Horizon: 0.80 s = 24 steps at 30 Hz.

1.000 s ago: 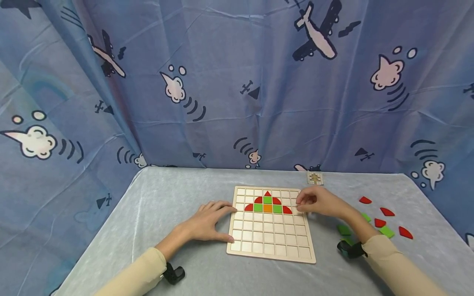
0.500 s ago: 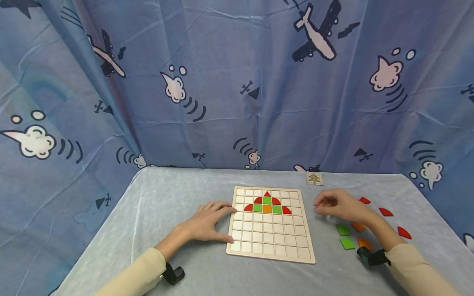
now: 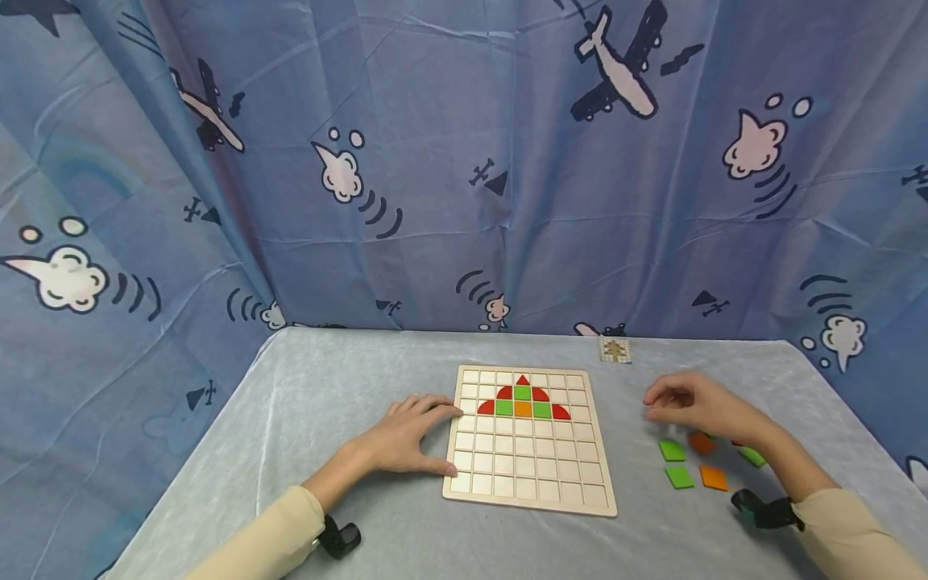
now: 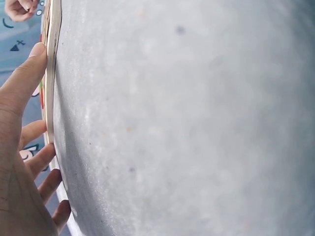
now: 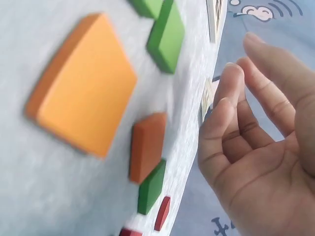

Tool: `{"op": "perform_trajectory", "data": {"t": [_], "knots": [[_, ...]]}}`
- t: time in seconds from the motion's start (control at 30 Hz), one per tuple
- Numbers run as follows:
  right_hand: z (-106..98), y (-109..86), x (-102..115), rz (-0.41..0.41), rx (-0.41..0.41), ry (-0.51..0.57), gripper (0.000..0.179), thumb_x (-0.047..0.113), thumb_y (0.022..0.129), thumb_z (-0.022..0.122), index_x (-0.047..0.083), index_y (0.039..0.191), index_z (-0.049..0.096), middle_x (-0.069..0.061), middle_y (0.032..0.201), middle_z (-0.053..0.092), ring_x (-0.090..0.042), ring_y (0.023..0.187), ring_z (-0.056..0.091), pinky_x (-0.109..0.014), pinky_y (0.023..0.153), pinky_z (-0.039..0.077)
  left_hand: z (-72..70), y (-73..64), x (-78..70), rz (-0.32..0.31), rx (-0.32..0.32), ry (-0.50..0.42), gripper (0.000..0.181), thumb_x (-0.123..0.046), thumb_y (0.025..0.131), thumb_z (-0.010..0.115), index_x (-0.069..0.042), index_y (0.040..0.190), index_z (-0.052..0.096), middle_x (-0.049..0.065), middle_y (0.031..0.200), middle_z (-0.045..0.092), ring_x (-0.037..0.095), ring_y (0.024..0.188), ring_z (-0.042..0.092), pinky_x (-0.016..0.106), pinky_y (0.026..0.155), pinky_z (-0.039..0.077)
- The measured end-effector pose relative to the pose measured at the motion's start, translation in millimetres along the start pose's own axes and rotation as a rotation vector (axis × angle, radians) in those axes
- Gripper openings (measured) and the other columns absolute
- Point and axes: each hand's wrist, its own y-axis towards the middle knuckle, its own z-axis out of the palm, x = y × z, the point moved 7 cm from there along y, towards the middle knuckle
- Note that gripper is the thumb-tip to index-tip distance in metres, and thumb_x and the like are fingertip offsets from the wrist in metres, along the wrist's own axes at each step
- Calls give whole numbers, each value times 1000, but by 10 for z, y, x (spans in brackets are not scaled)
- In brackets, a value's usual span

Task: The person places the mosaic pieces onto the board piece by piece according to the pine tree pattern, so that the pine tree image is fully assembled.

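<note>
A wooden grid board (image 3: 529,467) lies flat on the cloth. Near its top, red, green and orange tiles form a stepped shape, with a red triangle (image 3: 523,379) at the peak and an orange square (image 3: 523,409) in the lowest row. My left hand (image 3: 406,439) rests spread at the board's left edge, thumb and fingertips touching it. Over the loose tiles hovers my right hand (image 3: 696,403), its fingers loosely bent with nothing between them. In the right wrist view, orange tiles (image 5: 88,88) and green tiles (image 5: 166,39) lie beside that hand.
Loose green squares (image 3: 680,477) and orange squares (image 3: 714,478) lie right of the board; red pieces (image 5: 163,213) are mostly hidden behind the right arm in the head view. A small patterned card (image 3: 615,350) sits near the table's back edge, before a printed blue curtain (image 3: 435,161).
My right hand has moved right, from the board's right edge to above the loose tiles, uncovering green and orange squares. The left hand and the pattern on the board stay as they were.
</note>
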Motion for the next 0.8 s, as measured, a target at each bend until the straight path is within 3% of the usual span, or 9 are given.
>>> {"op": "perform_trajectory", "data": {"t": [0.13, 0.4, 0.57, 0.8], "knots": [[-35, -68, -71, 18, 9, 1, 22, 22, 92, 70, 5, 105, 69, -3, 95, 68, -8, 75, 60, -23, 67, 53, 0, 2, 1, 5, -4, 6, 86, -76, 76, 65, -36, 147, 41, -7, 154, 39, 21, 142, 37, 51, 111, 33], [-81, -205, -164, -37, 31, 12, 19, 16, 92, 70, 3, 106, 69, -2, 93, 70, -7, 72, 60, -23, 62, 51, -3, -2, 0, 5, -4, 11, 86, -76, 75, 66, -36, 147, 41, -6, 154, 39, 21, 142, 37, 50, 111, 33], [-45, -275, -195, -73, 50, 32, 21, 14, 88, 74, 3, 106, 70, 1, 85, 66, -8, 69, 56, -23, 59, 46, -7, -2, -5, 7, -7, 8, 86, -75, 75, 66, -35, 147, 41, -7, 154, 39, 21, 141, 37, 50, 110, 33], [46, -316, -206, -44, 102, 91, 23, 15, 85, 76, 4, 103, 69, -1, 77, 57, -14, 63, 50, -26, 55, 39, -6, -3, -3, 3, -6, 8, 87, -75, 75, 66, -35, 148, 41, -6, 154, 39, 22, 142, 37, 50, 110, 33]]}}
